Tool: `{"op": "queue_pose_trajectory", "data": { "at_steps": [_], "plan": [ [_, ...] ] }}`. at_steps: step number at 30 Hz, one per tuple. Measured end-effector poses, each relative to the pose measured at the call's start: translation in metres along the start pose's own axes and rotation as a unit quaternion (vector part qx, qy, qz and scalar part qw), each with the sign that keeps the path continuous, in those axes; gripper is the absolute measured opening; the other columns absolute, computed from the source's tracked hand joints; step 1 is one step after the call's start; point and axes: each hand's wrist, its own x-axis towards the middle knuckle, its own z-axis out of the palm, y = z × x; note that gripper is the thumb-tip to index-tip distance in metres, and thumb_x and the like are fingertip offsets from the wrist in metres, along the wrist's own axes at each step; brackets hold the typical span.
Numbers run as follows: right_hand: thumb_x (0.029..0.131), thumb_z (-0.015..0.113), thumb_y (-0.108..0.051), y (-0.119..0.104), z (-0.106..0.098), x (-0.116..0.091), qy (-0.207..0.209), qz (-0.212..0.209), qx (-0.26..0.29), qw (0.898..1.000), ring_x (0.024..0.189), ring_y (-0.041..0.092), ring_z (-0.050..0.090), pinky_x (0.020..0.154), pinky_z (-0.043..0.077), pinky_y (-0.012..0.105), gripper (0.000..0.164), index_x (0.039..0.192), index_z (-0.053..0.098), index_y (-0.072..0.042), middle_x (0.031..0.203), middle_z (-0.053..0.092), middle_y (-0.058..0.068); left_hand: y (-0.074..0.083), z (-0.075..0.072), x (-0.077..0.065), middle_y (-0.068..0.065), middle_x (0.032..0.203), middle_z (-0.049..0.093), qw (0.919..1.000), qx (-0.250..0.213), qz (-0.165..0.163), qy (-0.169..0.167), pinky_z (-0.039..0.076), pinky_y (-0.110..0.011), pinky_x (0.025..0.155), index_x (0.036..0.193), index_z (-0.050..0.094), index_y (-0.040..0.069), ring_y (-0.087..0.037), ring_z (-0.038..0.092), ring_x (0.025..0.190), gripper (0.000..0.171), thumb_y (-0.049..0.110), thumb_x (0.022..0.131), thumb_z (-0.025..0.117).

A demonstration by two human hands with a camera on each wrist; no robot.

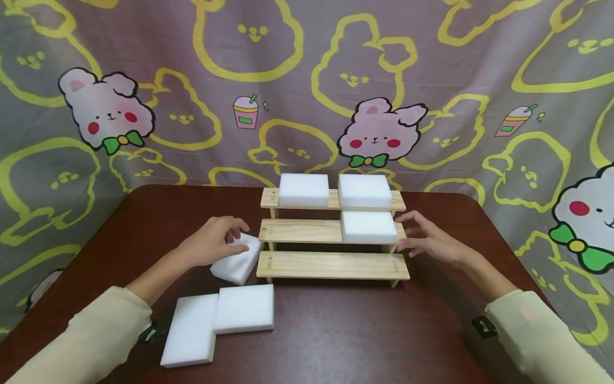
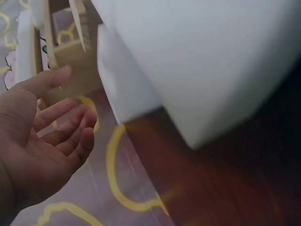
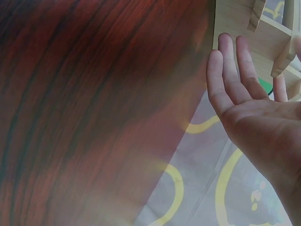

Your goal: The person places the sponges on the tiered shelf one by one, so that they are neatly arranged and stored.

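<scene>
A three-tier wooden stand (image 1: 302, 230) bears white foam blocks: one block (image 1: 303, 188) and another (image 1: 364, 189) on the top tier, and one block (image 1: 368, 226) at the right of the middle tier. My left hand (image 1: 213, 242) hovers by the stand's left end, over a tilted foam block (image 1: 237, 264). In the left wrist view its fingers (image 2: 70, 127) are relaxed with nothing between them. My right hand (image 1: 431, 240) is at the right end of the middle tier, fingertips right at the stand's edge. Its fingers (image 3: 230, 70) are extended and hold nothing.
Two more foam blocks lie on the dark brown table (image 1: 336, 336) at the front left, a right one (image 1: 244, 308) and a left one (image 1: 189, 330), edge against edge. A patterned curtain (image 1: 288, 80) hangs behind the table.
</scene>
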Motion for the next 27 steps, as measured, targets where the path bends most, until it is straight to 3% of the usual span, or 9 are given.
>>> {"op": "queue_pose_trajectory", "data": {
  "at_steps": [7,16,27],
  "plan": [
    [0.101,0.065,-0.013,-0.001,0.000,0.000,-0.003,0.002,-0.002,1.000,0.103,0.028,0.070,0.082,0.057,0.042,0.058,0.144,0.029,0.000,0.128,0.056,0.029,-0.017,0.000,-0.007,-0.008,0.087,0.059,0.9987,0.009,-0.037,-0.035,0.045,-0.029,0.064,0.115,0.069,-0.008,-0.018,0.051,0.076,0.055,0.018,0.075,0.095],
    [0.101,0.065,-0.013,-0.002,0.000,-0.001,0.004,0.002,-0.001,1.000,0.102,0.029,0.070,0.082,0.057,0.042,0.058,0.144,0.029,0.000,0.129,0.057,0.030,-0.028,-0.003,-0.013,-0.008,0.092,0.060,0.9982,0.011,-0.044,-0.039,0.050,-0.034,0.071,0.117,0.068,-0.007,-0.023,0.055,0.083,0.054,0.014,0.074,0.095],
    [0.101,0.066,-0.014,-0.001,0.000,0.000,0.000,0.005,0.001,1.000,0.104,0.030,0.070,0.083,0.057,0.042,0.058,0.145,0.029,-0.001,0.130,0.057,0.029,-0.042,-0.015,-0.018,-0.024,0.114,0.067,0.9979,0.062,-0.010,-0.017,0.057,-0.050,0.084,0.116,0.068,-0.009,-0.036,0.065,0.100,0.041,-0.004,0.079,0.086]
  ]
}}
